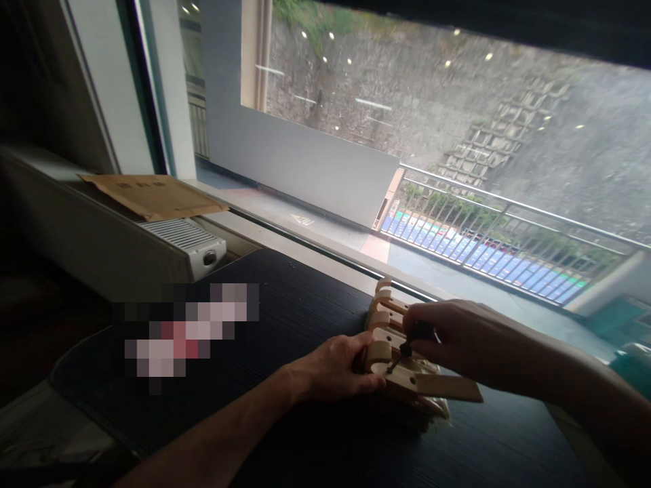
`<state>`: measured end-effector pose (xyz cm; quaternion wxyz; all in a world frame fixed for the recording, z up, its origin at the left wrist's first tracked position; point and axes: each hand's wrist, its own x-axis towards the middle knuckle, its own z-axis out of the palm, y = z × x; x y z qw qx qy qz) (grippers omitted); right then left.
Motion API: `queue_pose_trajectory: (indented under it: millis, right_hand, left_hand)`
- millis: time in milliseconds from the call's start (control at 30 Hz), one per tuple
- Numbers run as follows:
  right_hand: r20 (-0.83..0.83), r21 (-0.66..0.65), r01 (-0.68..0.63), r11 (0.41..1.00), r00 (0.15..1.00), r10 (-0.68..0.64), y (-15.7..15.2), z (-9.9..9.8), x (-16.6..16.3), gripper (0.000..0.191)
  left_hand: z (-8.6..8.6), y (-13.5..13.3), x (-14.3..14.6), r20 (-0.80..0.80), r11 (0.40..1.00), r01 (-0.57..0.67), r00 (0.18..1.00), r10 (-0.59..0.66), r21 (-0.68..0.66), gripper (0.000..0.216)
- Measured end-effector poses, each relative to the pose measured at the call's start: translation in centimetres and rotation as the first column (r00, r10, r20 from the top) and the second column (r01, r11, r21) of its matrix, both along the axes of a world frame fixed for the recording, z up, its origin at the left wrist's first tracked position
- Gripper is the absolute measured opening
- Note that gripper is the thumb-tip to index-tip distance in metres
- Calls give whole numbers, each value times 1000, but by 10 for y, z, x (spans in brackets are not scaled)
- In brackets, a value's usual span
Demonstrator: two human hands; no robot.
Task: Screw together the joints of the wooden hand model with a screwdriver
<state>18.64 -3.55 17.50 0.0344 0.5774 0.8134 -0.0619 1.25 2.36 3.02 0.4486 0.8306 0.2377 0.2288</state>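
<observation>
A pale wooden piece (401, 379) with several curved tabs along its left side and dark holes rests near the right of the dark table. My left hand (342, 368) grips its left edge, fingers and thumb closed around it. Above it, my right hand (447, 332) is wrapped around the dark handle of a screwdriver (405, 350). The thin shaft points down at the wood beside the nearest curved tab; whether a screw is under the tip cannot be made out. A flat wooden strip (450, 388) juts out to the right. Clear plastic wrapping (441, 409) shows beneath the piece.
The black table (285, 298) stands against a large window with a sill (325, 252). A pixelated patch covers something on the table's left. Beyond the table, a brown envelope (157, 195) lies on a white unit with a grille (178, 232).
</observation>
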Motion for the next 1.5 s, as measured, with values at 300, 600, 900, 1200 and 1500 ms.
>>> queue_pose_trajectory:
  millis: [300, 600, 900, 1200, 1500]
  right_hand:
    - [-25, -25, 13, 1000, 1000, -13, 4, -3, 2, 18]
    - [17, 26, -1, 1000, 1000, 1, -5, -1, 1, 15]
    - [13, -13, -24, 1000, 1000, 24, 1, -1, 3, 18]
    - [-5, 44, 7, 999, 1000, -6, -2, -4, 2, 19]
    - [-38, 21, -51, 999, 998, 51, 1, -2, 1, 16]
  left_hand:
    - [3, -1, -1, -51, 1000, -12, 999, 13, 9, 39]
    - [3, -1, 0, -22, 1000, -14, 1000, 13, -21, 37]
    - [4, -1, -1, -28, 1000, -9, 1000, 9, -5, 37]
    - [3, -1, 0, -28, 1000, -17, 999, 17, -3, 35]
    - [7, -2, -1, -31, 1000, -21, 999, 21, -14, 36]
